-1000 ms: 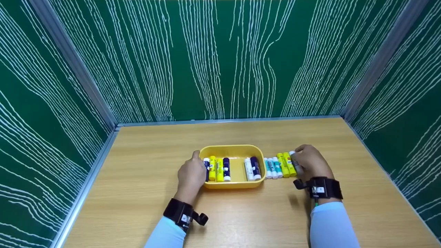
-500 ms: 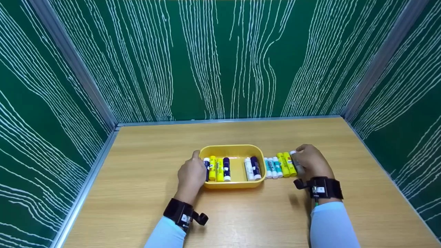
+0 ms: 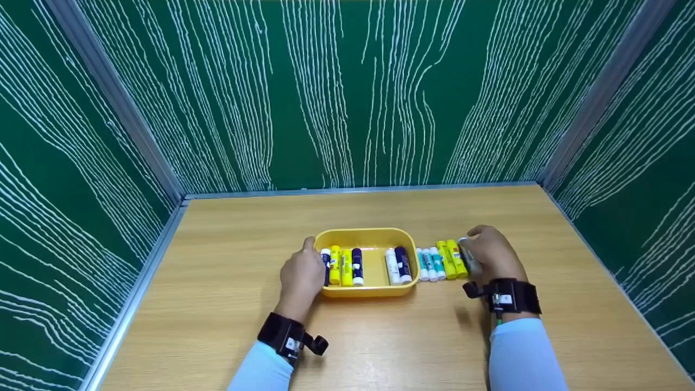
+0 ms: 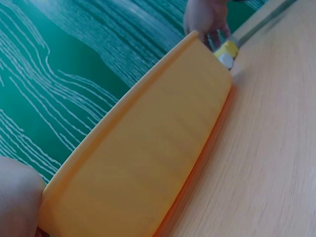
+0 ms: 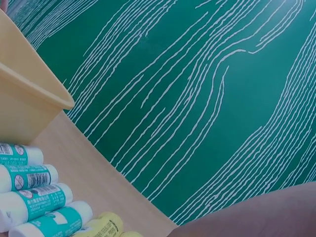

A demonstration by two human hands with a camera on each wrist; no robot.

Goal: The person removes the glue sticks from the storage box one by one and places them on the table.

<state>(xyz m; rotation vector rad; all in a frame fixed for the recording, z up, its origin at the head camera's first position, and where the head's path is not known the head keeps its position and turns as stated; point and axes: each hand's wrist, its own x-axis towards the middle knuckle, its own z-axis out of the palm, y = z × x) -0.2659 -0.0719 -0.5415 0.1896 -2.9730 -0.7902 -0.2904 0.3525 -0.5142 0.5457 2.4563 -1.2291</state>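
My left hand (image 3: 302, 274) grips the left end of a yellow plastic bin (image 3: 369, 291), partly hiding its corner; in the left wrist view a bit of that hand (image 4: 17, 197) shows at the rim. Inside the bin, navy and yellow glue sticks (image 3: 346, 267) lie at the left, with a white glue stick (image 3: 392, 266) and a navy glue stick (image 3: 403, 264) at the right. My right hand (image 3: 494, 252) holds a white-capped glue stick (image 3: 469, 256) at the right end of a row outside the bin, beside yellow glue sticks (image 3: 452, 259). Its thumb is hidden.
Several teal-and-white glue sticks (image 5: 42, 202) lie side by side against the bin's right end. The wooden table (image 3: 380, 347) meets green walls (image 3: 304, 136) with white wavy lines at the back and sides. Metal rails (image 3: 358, 190) edge the table.
My right hand has shifted slightly up and right, with its fingertips a little higher. The white-capped glue stick under it has moved slightly right. Left hand and bin stay put.
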